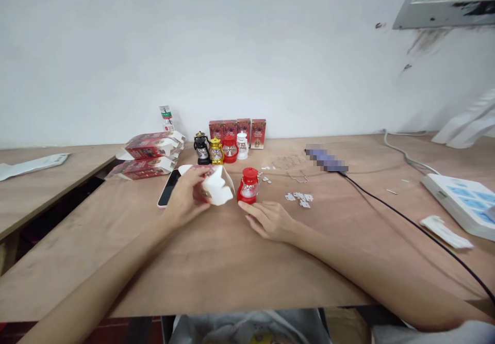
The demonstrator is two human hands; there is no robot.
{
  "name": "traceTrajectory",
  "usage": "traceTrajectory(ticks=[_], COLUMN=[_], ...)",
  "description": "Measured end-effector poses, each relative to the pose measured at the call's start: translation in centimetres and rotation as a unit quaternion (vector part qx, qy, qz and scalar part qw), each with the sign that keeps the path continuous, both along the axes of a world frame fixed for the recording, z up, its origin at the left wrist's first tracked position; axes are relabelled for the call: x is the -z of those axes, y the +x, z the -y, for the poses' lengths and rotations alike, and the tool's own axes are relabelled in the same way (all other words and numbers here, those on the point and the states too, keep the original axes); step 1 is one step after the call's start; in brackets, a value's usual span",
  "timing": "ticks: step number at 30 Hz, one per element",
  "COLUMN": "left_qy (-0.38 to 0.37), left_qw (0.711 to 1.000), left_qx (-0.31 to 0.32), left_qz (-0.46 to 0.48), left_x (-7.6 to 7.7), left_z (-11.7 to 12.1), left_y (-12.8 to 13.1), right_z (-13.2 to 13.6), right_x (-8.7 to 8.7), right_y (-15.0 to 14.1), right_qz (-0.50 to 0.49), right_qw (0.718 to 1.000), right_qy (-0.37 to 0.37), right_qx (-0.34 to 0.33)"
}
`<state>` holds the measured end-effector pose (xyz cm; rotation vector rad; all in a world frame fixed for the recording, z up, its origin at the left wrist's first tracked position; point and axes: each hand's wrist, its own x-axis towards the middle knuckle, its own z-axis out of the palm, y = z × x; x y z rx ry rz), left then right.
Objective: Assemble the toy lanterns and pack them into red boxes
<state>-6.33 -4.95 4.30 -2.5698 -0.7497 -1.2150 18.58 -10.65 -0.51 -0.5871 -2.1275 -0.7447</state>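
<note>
My left hand (186,195) is closed around a small red and white carton (218,185). The carton lies tilted on its side, with its white end flaps open towards the right. Just right of the flaps, a small red lantern (248,186) with a clear globe stands upright on the table. My right hand (273,221) rests low beside it, fingers stretched to the left. One fingertip touches or nearly touches the lantern's base, without wrapping round it. A phone (168,189) lies partly hidden behind my left hand.
Black (201,149), gold (216,151), red (230,150) and white lanterns (242,146) stand before several red boxes (258,133). Open cartons (149,157) are stacked left. Small white pieces (300,198), a cabled device (327,160) and a white box (460,199) lie right.
</note>
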Motion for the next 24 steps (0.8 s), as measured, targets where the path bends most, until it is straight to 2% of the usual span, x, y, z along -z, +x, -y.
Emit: traceTrajectory(ticks=[3,6,10,14,20,24], left_qy=[0.057,0.108,0.162,0.165,0.197,0.222], left_qw=[0.995,0.99,0.981,0.98,0.97,0.964], left_qx=[0.058,0.052,0.036,0.005,-0.047,-0.038], left_qz=[-0.051,-0.072,-0.105,-0.11,-0.136,-0.139], left_x=[2.0,2.8,3.0,2.9,2.6,2.5], left_z=[-0.1,0.3,0.6,0.7,1.5,1.9], left_y=[-0.1,-0.1,0.2,0.1,0.1,0.1], right_z=[0.1,0.3,0.6,0.6,0.7,0.8], right_x=[-0.2,-0.3,-0.2,-0.1,-0.2,-0.3], right_y=[-0.2,-0.3,-0.3,-0.2,-0.6,-0.6], right_qz=[0.002,0.02,0.026,0.009,0.078,0.038], right_qw=[1.0,0.999,0.999,0.999,0.993,0.995], right_qy=[-0.02,-0.025,-0.032,-0.044,-0.079,-0.057], right_qx=[0.005,0.01,0.007,0.007,-0.045,-0.067])
